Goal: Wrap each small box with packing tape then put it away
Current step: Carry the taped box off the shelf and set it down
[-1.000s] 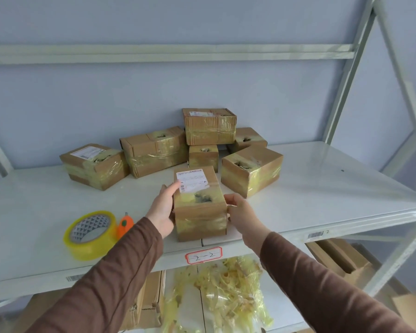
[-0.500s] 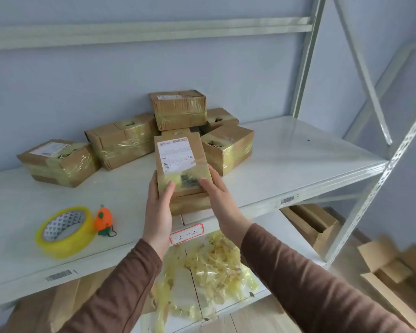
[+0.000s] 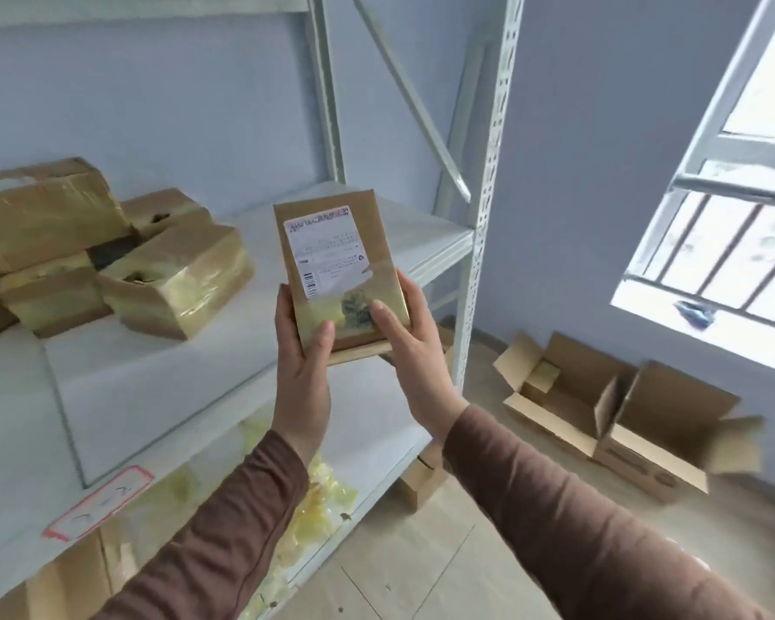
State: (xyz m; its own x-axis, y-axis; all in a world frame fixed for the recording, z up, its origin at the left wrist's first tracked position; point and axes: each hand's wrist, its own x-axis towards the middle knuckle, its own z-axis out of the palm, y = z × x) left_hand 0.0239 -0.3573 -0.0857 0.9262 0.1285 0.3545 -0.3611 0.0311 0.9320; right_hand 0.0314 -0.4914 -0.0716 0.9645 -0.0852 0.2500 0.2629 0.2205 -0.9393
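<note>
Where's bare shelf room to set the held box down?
Bare shelf lies in front of the taped boxes, out to the right post. The back left is crowded. Both hands, left and right, hold the labeled box.

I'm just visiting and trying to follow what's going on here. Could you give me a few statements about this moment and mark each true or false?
1. Both hands hold the labelled box in the air. True: left hand, right hand.
2. The box's white label faces the camera. True.
3. The held box rests on the shelf. False: it is lifted clear of it.
4. Open cardboard cartons lie on the floor under the window. True.
5. The taped boxes on the shelf sit right of the held box. False: they sit left.
</note>
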